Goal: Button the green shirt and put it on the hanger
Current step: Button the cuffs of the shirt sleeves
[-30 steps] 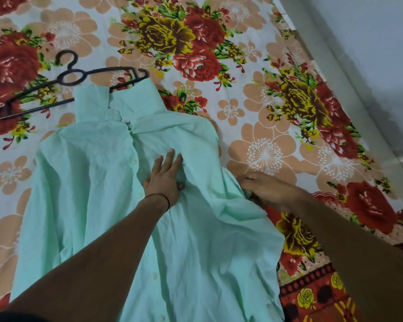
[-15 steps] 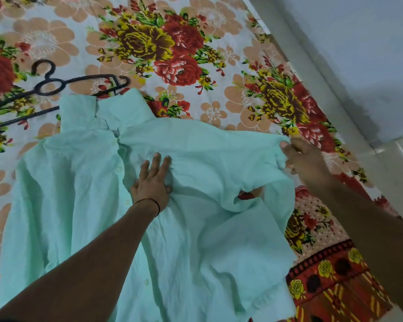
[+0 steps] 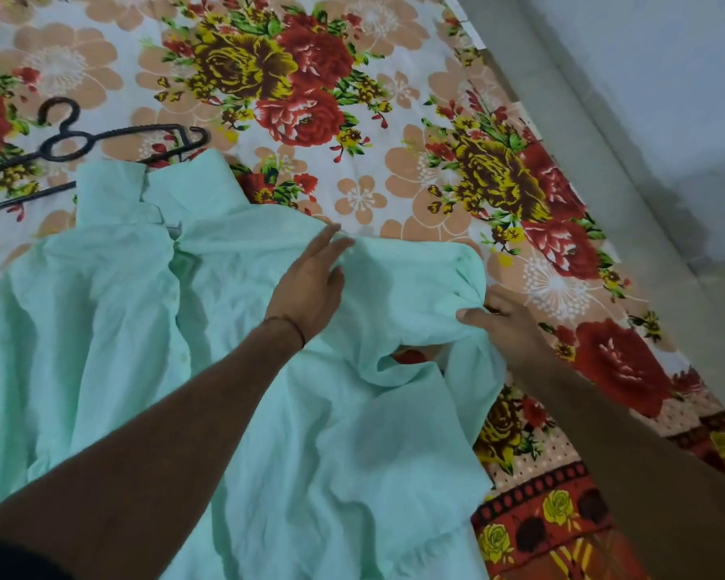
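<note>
Floral bedsheet (image 3: 394, 131) fills the frame. Upper left, a black hanger (image 3: 114, 133) touches the collar (image 3: 109, 190) of the green shirt (image 3: 101, 320), which runs lengthwise down the frame. Centre, the left hand (image 3: 310, 282), nearer the hanger, presses the sleeve (image 3: 415, 278) with straight fingers; at right, the right hand (image 3: 509, 328) pinches the sleeve's end.

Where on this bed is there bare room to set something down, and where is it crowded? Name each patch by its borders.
Widest free patch: bedsheet beyond the green shirt, between the hanger and the bed's right edge. A narrower strip lies right of the right hand. Crowded: hanger against the shirt, and the sleeve under the left hand.
</note>
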